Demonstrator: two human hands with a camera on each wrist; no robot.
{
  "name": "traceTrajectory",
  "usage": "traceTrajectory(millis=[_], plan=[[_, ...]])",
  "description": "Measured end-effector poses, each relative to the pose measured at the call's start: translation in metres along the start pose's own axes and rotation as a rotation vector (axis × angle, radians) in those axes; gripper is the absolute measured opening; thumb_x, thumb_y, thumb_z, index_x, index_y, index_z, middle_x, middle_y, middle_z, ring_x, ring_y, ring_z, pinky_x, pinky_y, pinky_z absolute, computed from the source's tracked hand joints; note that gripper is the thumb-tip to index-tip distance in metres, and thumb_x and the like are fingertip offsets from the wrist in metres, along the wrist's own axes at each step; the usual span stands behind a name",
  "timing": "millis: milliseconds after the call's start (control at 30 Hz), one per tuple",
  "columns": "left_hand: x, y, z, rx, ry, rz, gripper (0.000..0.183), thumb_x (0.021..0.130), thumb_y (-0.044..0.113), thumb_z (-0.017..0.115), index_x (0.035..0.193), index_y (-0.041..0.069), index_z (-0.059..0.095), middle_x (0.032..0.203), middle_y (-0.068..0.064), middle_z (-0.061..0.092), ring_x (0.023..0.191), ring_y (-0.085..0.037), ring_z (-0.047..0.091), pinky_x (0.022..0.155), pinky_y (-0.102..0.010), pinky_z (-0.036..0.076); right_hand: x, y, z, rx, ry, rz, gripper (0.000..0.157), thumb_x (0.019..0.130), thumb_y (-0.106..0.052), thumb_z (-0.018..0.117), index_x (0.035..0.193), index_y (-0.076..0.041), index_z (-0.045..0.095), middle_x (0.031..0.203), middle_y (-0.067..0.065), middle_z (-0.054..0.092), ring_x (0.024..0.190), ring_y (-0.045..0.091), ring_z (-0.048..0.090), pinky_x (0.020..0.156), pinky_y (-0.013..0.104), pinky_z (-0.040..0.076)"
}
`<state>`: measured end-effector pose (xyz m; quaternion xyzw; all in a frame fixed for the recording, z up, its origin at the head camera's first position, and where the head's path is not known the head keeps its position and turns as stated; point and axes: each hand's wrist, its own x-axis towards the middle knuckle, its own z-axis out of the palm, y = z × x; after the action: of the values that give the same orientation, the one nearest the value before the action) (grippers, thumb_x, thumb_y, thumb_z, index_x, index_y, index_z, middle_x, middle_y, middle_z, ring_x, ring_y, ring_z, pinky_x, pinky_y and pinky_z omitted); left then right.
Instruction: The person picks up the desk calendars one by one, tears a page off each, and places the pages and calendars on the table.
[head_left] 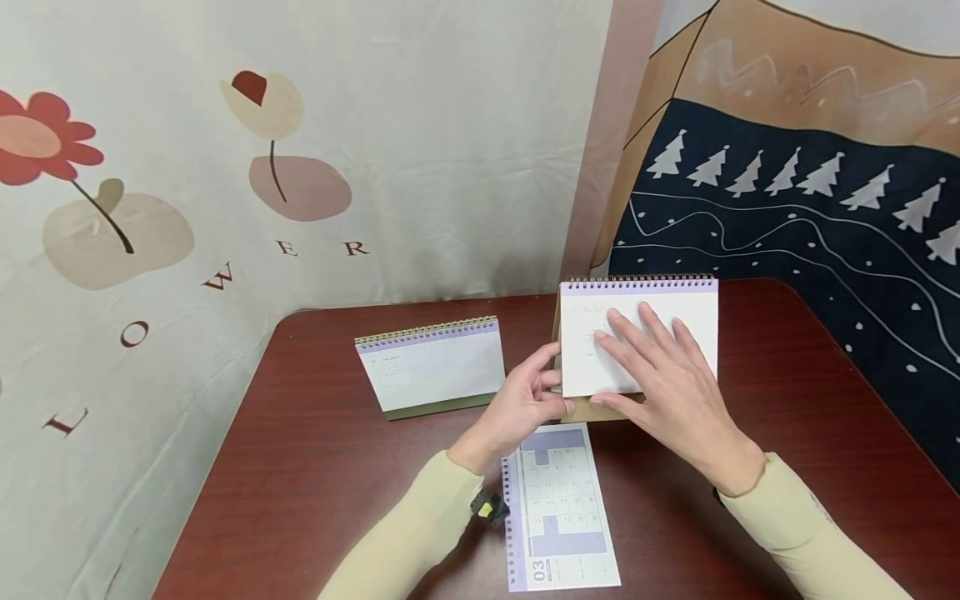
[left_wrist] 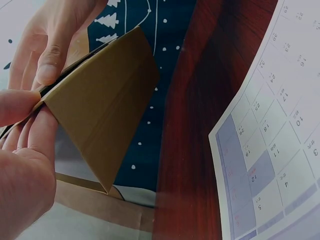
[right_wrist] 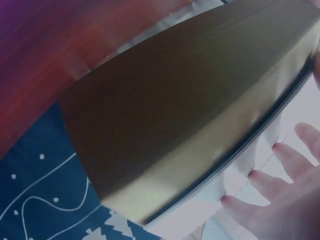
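A desk calendar [head_left: 581,367] with a purple spiral along its top is between both hands at the table's right side. My left hand [head_left: 517,404] pinches the calendar's lower left edge, thumb on one face and fingers on the other. Spread fingers of my right hand [head_left: 671,379] lie flat against its white page, the thumb near the bottom edge. From the left wrist view the brown cardboard stand [left_wrist: 107,110] shows its folded, open-sided shape. The right wrist view shows the underside of that stand [right_wrist: 165,115] and my right fingertips on the page.
A second desk calendar [head_left: 442,367] stands tilted to the left. In front lies a purple-and-white calendar sheet [head_left: 566,500] marked 03, with punched holes along its left edge. The dark red table [head_left: 315,467] meets printed curtains [head_left: 450,208] at the back.
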<state>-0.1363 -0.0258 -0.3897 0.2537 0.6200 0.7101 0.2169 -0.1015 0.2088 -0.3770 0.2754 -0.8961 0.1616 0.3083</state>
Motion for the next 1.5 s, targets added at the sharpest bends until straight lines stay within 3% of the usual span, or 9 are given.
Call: traceTrajectory(millis=[300,533,633,767,900,1033,1167,1333,1500], plan=[[-0.001,-0.001,-0.002,0.022,0.018,0.0,0.078,0.089,-0.02,0.052,0.16,0.005,0.032,0.132,-0.03,0.064,0.082,-0.011,0.065,0.075,-0.023,0.053,0.001,0.001,-0.001,0.017,-0.013,-0.008,0.076,0.099,-0.072,0.039,0.146,-0.017,0.06,0.159,0.011,0.047,0.151,0.038,0.032,0.121,0.063,0.021],[-0.002,-0.002,-0.005,0.02,0.035,-0.013,0.078,0.089,-0.017,0.053,0.16,0.005,0.03,0.134,-0.027,0.064,0.094,-0.015,0.069,0.083,-0.027,0.056,-0.001,0.004,-0.007,0.106,0.02,-0.025,0.061,0.104,-0.061,0.045,0.137,-0.017,0.068,0.145,0.01,0.061,0.146,0.037,0.042,0.122,0.058,0.024],[-0.003,-0.003,-0.006,0.017,0.042,-0.024,0.073,0.09,-0.017,0.053,0.158,0.002,0.034,0.137,-0.028,0.062,0.1,-0.018,0.071,0.089,-0.029,0.056,-0.001,0.004,-0.01,0.189,0.095,-0.011,0.053,0.106,-0.052,0.049,0.131,-0.012,0.072,0.133,0.01,0.07,0.137,0.036,0.053,0.121,0.051,0.03],[-0.003,-0.004,-0.006,0.024,0.069,-0.024,0.066,0.092,-0.018,0.053,0.154,-0.003,0.038,0.138,-0.029,0.061,0.102,-0.019,0.07,0.091,-0.03,0.057,0.002,0.002,-0.011,0.305,0.257,0.012,0.045,0.105,-0.043,0.058,0.116,-0.004,0.077,0.118,0.013,0.076,0.122,0.031,0.066,0.115,0.037,0.041],[-0.004,-0.003,-0.004,0.038,0.097,0.001,0.061,0.092,-0.019,0.053,0.151,-0.003,0.042,0.137,-0.029,0.062,0.098,-0.018,0.071,0.09,-0.03,0.057,0.005,0.0,-0.013,0.365,0.361,0.074,0.038,0.102,-0.035,0.066,0.107,0.002,0.077,0.112,0.017,0.076,0.115,0.013,0.069,0.104,0.021,0.047],[-0.004,-0.005,-0.004,0.049,0.111,0.023,0.06,0.093,-0.019,0.053,0.149,-0.003,0.043,0.136,-0.028,0.062,0.095,-0.016,0.07,0.089,-0.029,0.057,0.008,-0.002,-0.021,0.397,0.379,0.178,0.016,0.093,-0.007,0.077,0.104,0.005,0.076,0.1,0.02,0.077,0.108,-0.007,0.065,0.096,0.012,0.047],[-0.005,-0.007,-0.004,0.064,0.134,0.036,0.058,0.092,-0.019,0.052,0.147,-0.003,0.044,0.136,-0.029,0.062,0.092,-0.014,0.069,0.086,-0.025,0.056,0.013,-0.004,-0.029,0.391,0.39,0.263,0.022,0.08,0.014,0.079,0.099,0.005,0.076,0.093,0.021,0.076,0.102,-0.012,0.064,0.094,0.011,0.048],[-0.007,-0.009,-0.005,0.076,0.161,0.057,0.057,0.091,-0.02,0.05,0.146,-0.004,0.045,0.137,-0.028,0.061,0.093,-0.014,0.068,0.086,-0.025,0.055,0.022,-0.006,-0.037,0.378,0.403,0.302,0.02,0.08,0.015,0.079,0.098,0.007,0.075,0.091,0.021,0.076,0.095,-0.016,0.063,0.09,0.009,0.048],[-0.01,-0.008,-0.006,0.121,0.184,0.055,0.056,0.092,-0.019,0.052,0.146,-0.002,0.046,0.137,-0.027,0.063,0.093,-0.014,0.069,0.088,-0.025,0.055,0.03,-0.005,-0.043,0.345,0.415,0.34,0.015,0.084,0.009,0.08,0.098,0.005,0.076,0.09,0.02,0.076,0.085,-0.018,0.06,0.075,0.005,0.045]])
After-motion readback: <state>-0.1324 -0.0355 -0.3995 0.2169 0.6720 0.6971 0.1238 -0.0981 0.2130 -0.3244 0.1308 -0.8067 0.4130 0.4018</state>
